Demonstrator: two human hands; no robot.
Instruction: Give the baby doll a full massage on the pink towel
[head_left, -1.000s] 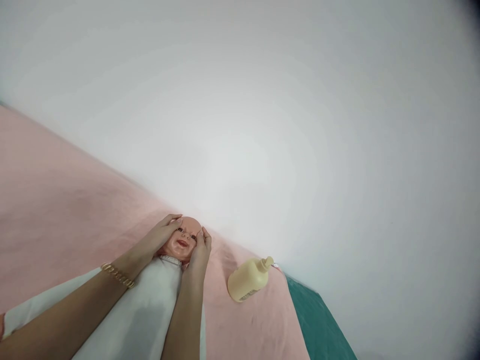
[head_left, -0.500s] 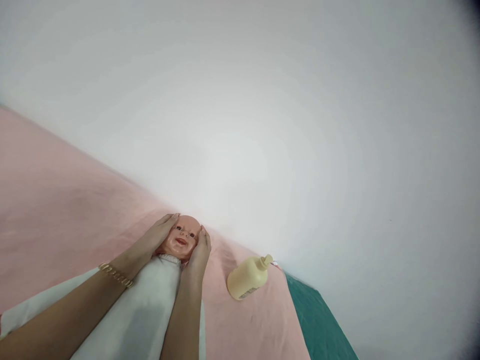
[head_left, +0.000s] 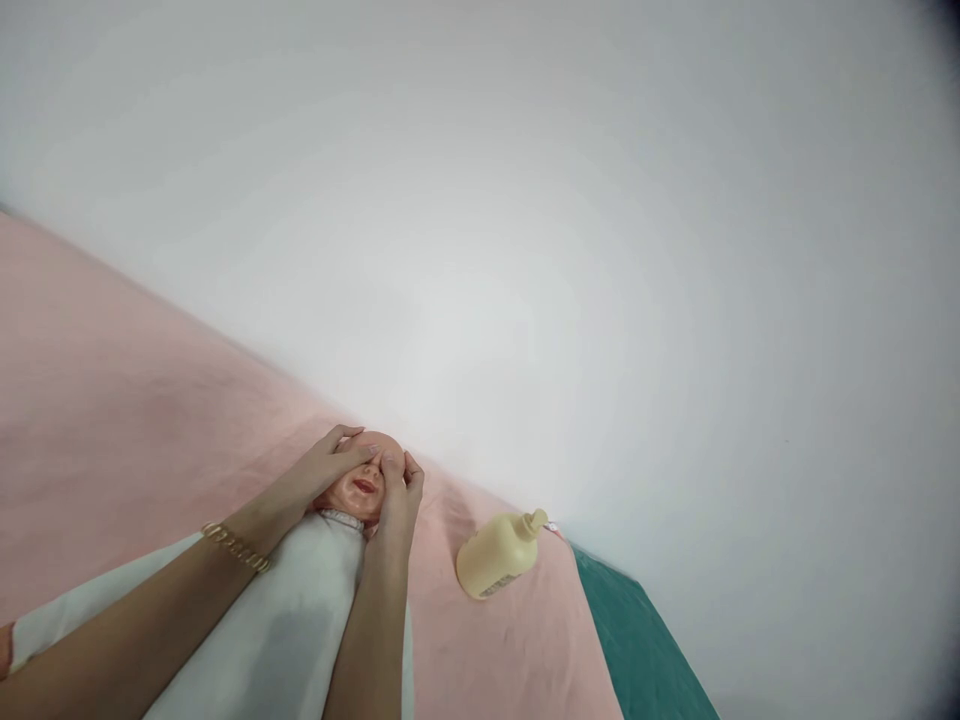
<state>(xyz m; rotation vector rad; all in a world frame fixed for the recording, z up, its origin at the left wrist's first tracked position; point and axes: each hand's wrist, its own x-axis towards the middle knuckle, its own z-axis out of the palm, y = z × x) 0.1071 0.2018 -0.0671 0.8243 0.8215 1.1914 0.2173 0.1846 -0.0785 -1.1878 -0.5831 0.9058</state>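
Observation:
A baby doll [head_left: 364,488] in a white garment [head_left: 300,600] lies face up, its head toward the wall. My left hand [head_left: 321,468], with a gold bracelet [head_left: 235,545] on the wrist, holds one side of the doll's head. Its thumb rests across the doll's brow and eye. On the other side, my right hand [head_left: 400,498] cups the head, its thumb pressed near the bridge of the nose. Both thumbs nearly meet and hide the doll's eyes; the mouth shows below them.
A pale yellow pump bottle [head_left: 495,555] stands to the right of the doll on the pink cloth [head_left: 517,650]. Beyond the cloth's right edge is a green surface [head_left: 637,640]. A white wall [head_left: 480,250] rises directly behind.
Both thumbs have moved from the sides of the doll's head inward onto its brow, covering the eyes. The palms still hold the head, and the bottle stays in place.

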